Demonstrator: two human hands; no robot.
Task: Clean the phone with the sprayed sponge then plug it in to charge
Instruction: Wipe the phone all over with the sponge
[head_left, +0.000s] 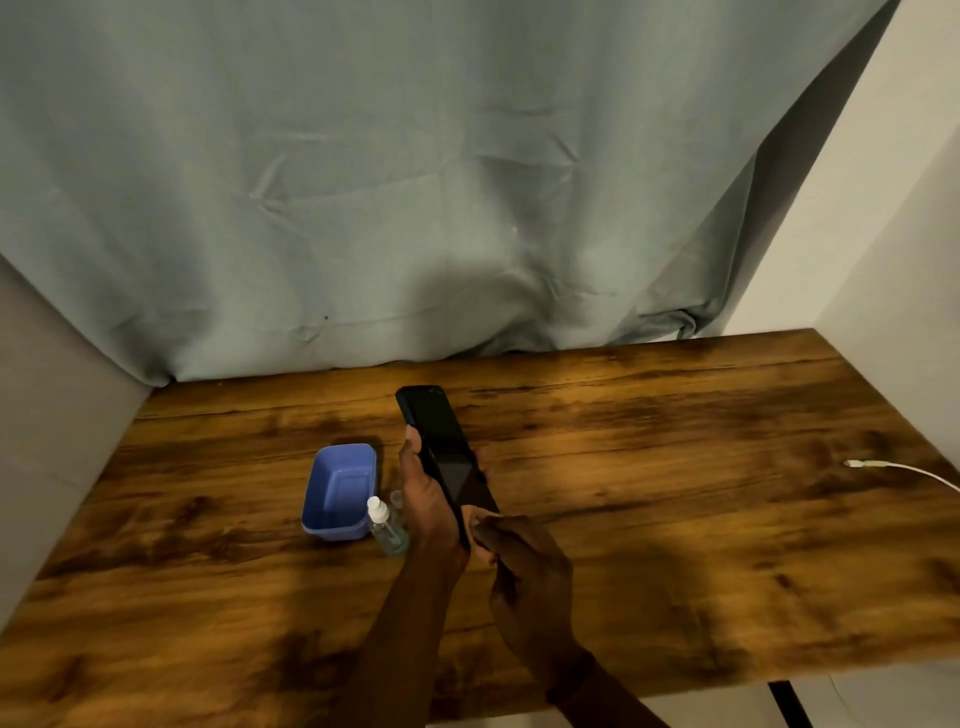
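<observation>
My left hand (428, 499) grips a black phone (441, 441) by its left edge and holds it above the wooden table (675, 545), screen up and top end pointing away from me. My right hand (524, 571) is curled at the phone's near end, its fingertips pinching a small dark piece, seemingly the sponge (485, 548), against the phone. Most of that piece is hidden by the fingers. A white charging cable (893, 467) lies at the table's right edge, with its plug end pointing left.
A blue plastic tub (340, 491) stands left of my hands. A small clear spray bottle (387, 525) with a white top stands beside it, close to my left wrist. A grey-green curtain hangs behind the table, and a white wall rises on the right.
</observation>
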